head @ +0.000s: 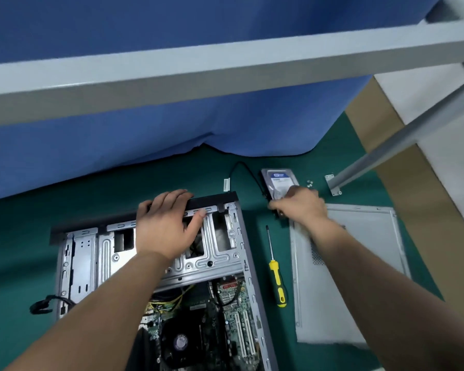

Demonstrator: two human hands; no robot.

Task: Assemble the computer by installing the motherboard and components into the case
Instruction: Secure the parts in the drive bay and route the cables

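Steel case [172, 263]: your left hand [164, 223] flat, fingers straight on its front edge | right hand [300, 204] gripping hard drive [277, 180] | screwdriver [276, 271] between case and side panel [359, 277]

A repair or assembly workbench: green mat [172, 180], grey metal frame [225, 65], blue curtain [118, 135], screwdriver [276, 274] and loose screws [310, 183].

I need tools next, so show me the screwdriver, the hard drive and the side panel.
screwdriver [277, 279], head view, yellow handle.
hard drive [278, 180], head view, blue label.
side panel [359, 263], head view, flat middle.
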